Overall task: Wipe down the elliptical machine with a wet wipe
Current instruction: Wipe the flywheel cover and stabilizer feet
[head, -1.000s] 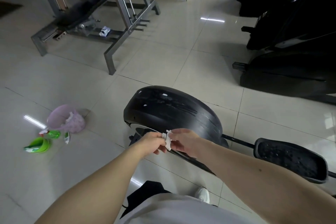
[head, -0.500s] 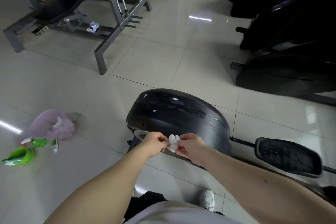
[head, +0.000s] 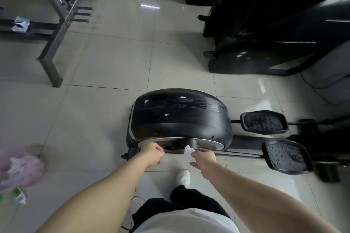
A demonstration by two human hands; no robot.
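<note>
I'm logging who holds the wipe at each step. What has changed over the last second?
The left hand has let go of the wet wipe and drawn away to the left. The right hand now pinches it alone. The black flywheel housing stayed where it was, and the wipe is not yet on it.

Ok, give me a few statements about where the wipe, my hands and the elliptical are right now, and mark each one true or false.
1. The wet wipe is pinched in the right hand. True.
2. The left hand also holds the wipe. False: it is apart from the wipe.
3. The wipe lies flat on top of the black housing. False: it is held up near the housing's lower silver rim.
4. The nearer pedal is to the right of the housing. True.
5. The pink bag rests on that pedal. False: it lies on the floor, far left.
</note>
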